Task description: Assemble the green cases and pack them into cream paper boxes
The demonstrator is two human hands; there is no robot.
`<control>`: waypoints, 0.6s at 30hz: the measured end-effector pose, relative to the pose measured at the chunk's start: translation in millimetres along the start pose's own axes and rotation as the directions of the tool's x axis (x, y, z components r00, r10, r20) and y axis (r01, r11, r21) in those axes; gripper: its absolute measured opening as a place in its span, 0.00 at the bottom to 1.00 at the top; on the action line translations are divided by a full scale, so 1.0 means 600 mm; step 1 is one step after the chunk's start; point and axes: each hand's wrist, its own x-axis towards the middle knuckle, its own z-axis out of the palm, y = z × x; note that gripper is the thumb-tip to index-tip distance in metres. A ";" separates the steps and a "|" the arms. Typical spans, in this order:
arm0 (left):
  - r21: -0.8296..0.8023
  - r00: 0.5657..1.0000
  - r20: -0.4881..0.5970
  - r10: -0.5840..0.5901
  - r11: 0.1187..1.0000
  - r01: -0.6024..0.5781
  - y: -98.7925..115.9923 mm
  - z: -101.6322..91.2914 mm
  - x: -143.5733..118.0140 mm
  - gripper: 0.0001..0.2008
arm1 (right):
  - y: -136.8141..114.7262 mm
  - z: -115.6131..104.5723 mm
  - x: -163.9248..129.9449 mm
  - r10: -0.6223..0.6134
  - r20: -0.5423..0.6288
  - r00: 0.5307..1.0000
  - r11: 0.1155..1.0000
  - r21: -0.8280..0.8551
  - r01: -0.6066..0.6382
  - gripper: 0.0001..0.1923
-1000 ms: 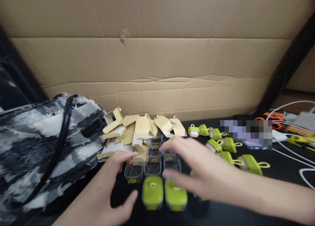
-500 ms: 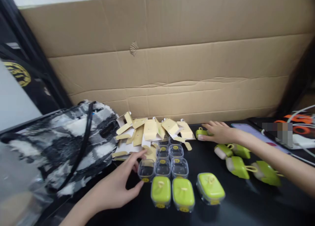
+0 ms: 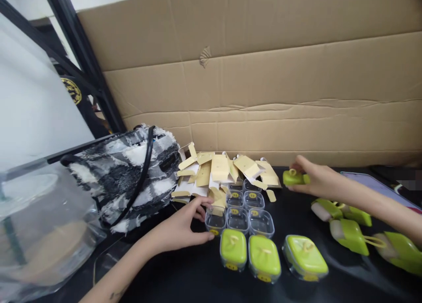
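Black table (image 3: 184, 276): green case (image 3: 292, 177) in right hand (image 3: 318, 182)
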 end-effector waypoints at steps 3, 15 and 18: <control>-0.028 1.000 0.011 0.003 1.000 -0.003 -0.002 0.000 0.000 0.25 | -0.059 -0.030 -0.006 -0.093 -0.094 0.991 0.983 0.151 0.107 0.24; -0.172 1.000 0.025 -0.006 0.985 0.010 -0.013 0.012 0.007 0.23 | -0.284 0.036 -0.011 -0.394 0.097 0.914 0.697 0.680 0.228 0.21; -0.228 0.999 0.039 -0.014 0.973 0.023 -0.020 0.014 0.010 0.27 | -0.283 0.048 0.002 -0.416 0.074 0.906 0.736 0.612 0.288 0.21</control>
